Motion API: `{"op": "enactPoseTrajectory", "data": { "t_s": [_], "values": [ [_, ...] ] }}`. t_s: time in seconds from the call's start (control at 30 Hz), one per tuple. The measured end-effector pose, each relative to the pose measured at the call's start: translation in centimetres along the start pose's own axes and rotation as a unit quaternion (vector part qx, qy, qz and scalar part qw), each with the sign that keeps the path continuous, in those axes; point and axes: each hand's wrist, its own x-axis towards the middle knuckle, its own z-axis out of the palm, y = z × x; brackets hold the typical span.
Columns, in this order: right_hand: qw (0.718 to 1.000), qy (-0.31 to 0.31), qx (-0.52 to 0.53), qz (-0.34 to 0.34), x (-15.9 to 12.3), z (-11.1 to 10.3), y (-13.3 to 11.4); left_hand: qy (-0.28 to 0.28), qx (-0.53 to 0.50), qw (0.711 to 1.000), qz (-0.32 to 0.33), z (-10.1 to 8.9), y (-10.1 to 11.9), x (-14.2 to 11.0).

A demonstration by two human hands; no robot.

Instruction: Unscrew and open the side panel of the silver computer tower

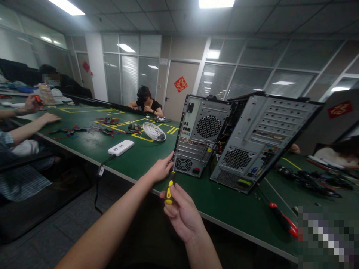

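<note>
My right hand (181,213) is closed around a screwdriver (169,185) with a yellow and black handle, its tip aimed at the lower left corner of a computer case (200,136). My left hand (160,169) rests with fingers stretched against that same corner of the case. The case stands upright on the green table (131,160), rear panel facing me. Its side panel (263,138) is swung open to the right.
A red-handled screwdriver (283,221) lies on the table at the right. A white box with a cable (121,147), a round white fan part (154,131) and tangled wires (84,130) lie further left. Other people sit around the table.
</note>
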Motion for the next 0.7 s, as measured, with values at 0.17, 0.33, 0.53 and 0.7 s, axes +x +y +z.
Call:
{"op": "enactPoseTrajectory", "data": {
  "t_s": [0.17, 0.33, 0.53, 0.7],
  "values": [
    [1.000, -0.010, 0.020, 0.006, 0.22, -0.47, -0.02, 0.000, 0.000, 1.000, -0.006, 0.08, -0.19, 0.08],
    [0.999, -0.021, 0.031, 0.021, 0.35, -0.61, -0.19, 0.000, -0.006, 1.000, -0.004, -0.03, 0.07, -0.04],
    [1.000, -0.008, 0.019, -0.004, 0.18, -0.12, -0.07, 0.000, 0.000, 1.000, -0.007, 0.04, 0.06, 0.00],
    [1.000, -0.013, 0.002, 0.003, 0.10, 0.02, 0.07, 0.003, -0.008, 1.000, -0.002, 0.06, -0.02, 0.03]
  ]
}}
